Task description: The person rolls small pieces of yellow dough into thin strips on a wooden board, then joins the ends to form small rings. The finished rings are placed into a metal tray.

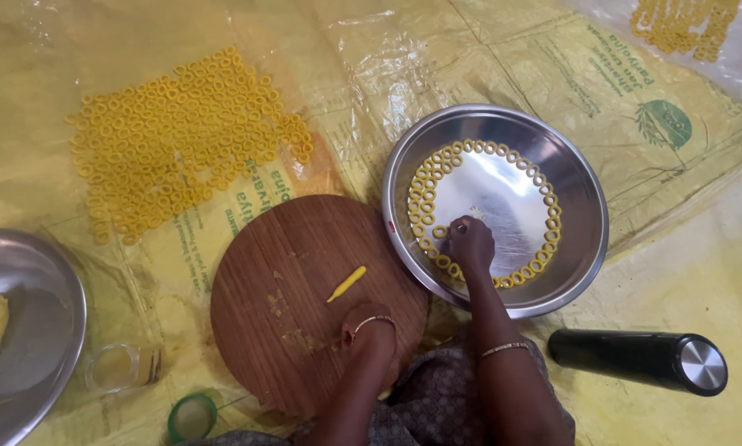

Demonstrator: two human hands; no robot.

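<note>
A large yellow plastic sheet (685, 272) is covering the floor, and a wide patch of yellow dough rings (181, 140) is drying on it at the upper left. A round steel plate (581, 206) is lying right of centre, with small yellow rings (544, 248) running in a loop round its flat bottom. The right hand (471, 245) is reaching into the plate at the loop's lower left, fingers pinched narrow on one ring (440, 232). A round wooden board (305, 272) is lying just left of the plate. The left hand (369, 324) is resting on the board's near edge; its grip is hidden, so I cannot tell how far it is open. A short yellow stick (347, 283) is lying on the board, its long axis tilting up to the right.
</note>
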